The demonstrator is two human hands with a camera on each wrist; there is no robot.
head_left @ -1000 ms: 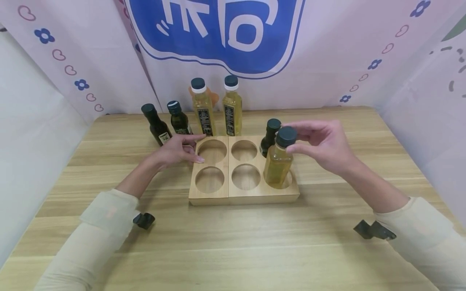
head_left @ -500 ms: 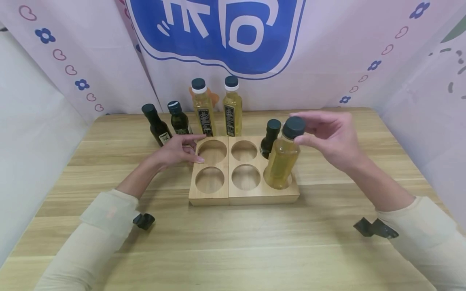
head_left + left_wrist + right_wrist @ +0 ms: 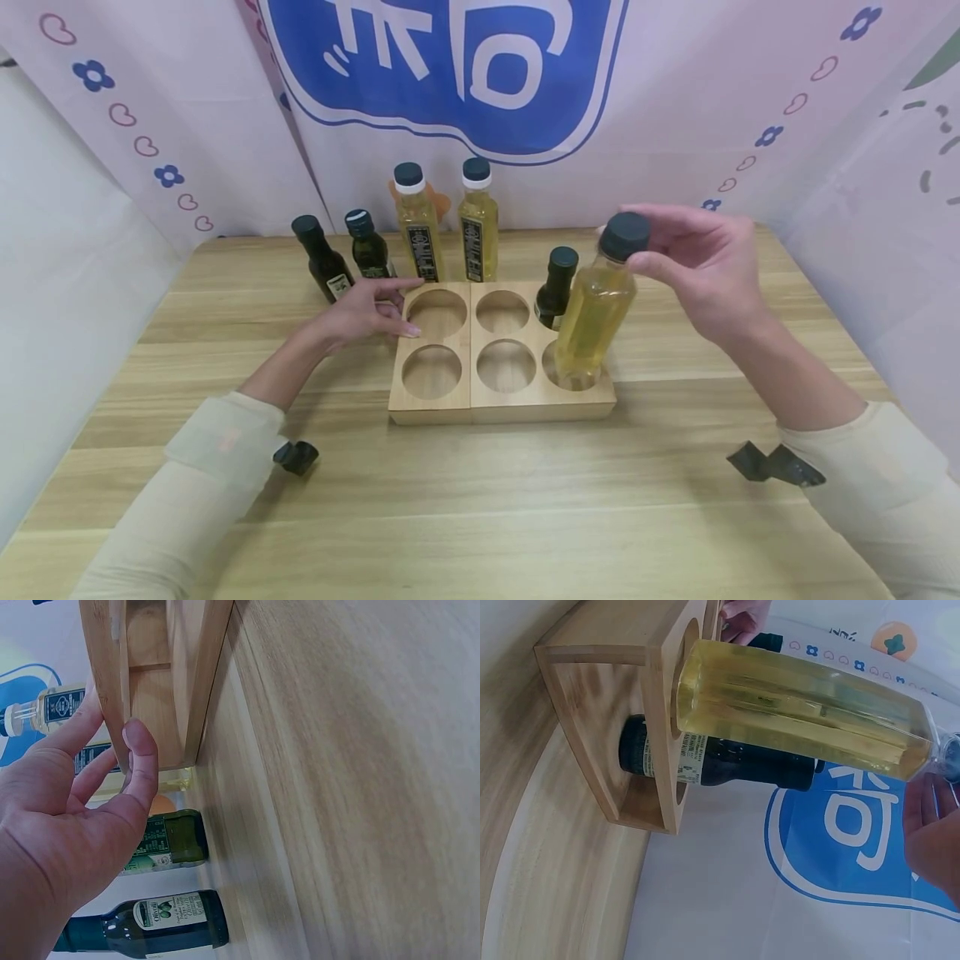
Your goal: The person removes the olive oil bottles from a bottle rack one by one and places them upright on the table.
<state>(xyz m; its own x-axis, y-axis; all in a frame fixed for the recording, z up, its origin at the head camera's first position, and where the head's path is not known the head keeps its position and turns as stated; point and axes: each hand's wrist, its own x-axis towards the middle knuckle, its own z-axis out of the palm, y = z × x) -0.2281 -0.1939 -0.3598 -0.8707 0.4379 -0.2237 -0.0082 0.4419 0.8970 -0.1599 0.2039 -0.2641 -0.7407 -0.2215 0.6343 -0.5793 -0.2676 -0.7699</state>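
A clear square bottle of yellow oil [image 3: 596, 317] leans to the right over the front right hole of a wooden bottle rack [image 3: 504, 408]. My right hand [image 3: 708, 271] pinches it at the neck, just under the dark cap. In the right wrist view the bottle's base [image 3: 694, 686] overlaps the hole's rim. My left hand [image 3: 363, 317] holds the rack's left end, thumb and fingers around the edge of its top board, also plain in the left wrist view. A dark green bottle [image 3: 555, 287] stands in the back right hole.
Behind the rack stand two yellow oil bottles [image 3: 480, 233] with dark caps and white collars. Two dark bottles [image 3: 324, 260] stand at the back left, near my left hand. A printed cloth [image 3: 637, 125] hangs behind the wooden table [image 3: 480, 508].
My right hand has moved up and to the right, drawing the oil bottle upward out of the front right hole. My left hand and the rack have stayed in place.
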